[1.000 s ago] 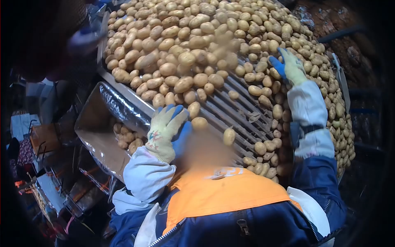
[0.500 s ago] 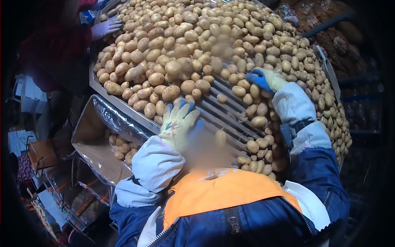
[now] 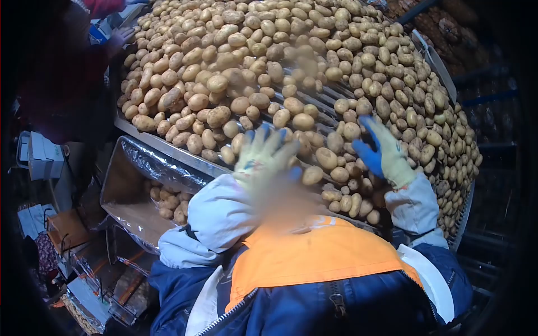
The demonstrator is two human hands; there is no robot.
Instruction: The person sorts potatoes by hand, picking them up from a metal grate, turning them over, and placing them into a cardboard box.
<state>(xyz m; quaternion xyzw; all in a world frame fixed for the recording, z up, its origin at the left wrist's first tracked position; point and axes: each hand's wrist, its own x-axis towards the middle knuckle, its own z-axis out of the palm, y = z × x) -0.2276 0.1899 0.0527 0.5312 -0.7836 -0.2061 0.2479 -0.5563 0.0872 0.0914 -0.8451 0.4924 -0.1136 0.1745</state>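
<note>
Potatoes lie heaped over a slatted metal table, whose slats show in a strip near the middle. My left hand, in a pale yellow glove with blue fingertips, is spread palm down at the near edge of the heap, its fingers against several potatoes. My right hand, in a matching glove with a blue palm, has thumb and fingers apart beside potatoes on the right. Neither hand grips a potato. A blurred smear covers part of the view by my left wrist.
An open carton with a plastic liner and some potatoes stands below the table's left edge. A co-worker's gloved hand is at the far left of the heap. White boxes stand at left; filled net sacks lie at upper right.
More potatoes now cover the near slats between my hands. My right hand has come nearer to me, and my left has shifted slightly right. The co-worker's hand has drawn back leftward.
</note>
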